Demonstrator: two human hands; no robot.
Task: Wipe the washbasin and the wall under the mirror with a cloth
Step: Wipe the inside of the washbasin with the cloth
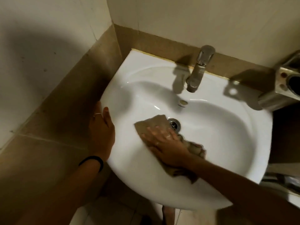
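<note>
Cloth (146,126) pressed beside the drain (174,125) by right hand (167,143), fingers spread; left hand (101,130), fingers together, rests on the washbasin (211,127) left rim.

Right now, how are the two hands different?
The left hand rests on the basin rim, while the right hand is down in the bowl beside the drain. The right hand presses flat on the cloth; the left hand touches no cloth. The left wrist wears a black band; the right wrist is bare. Both hands reach over the same basin.
</note>
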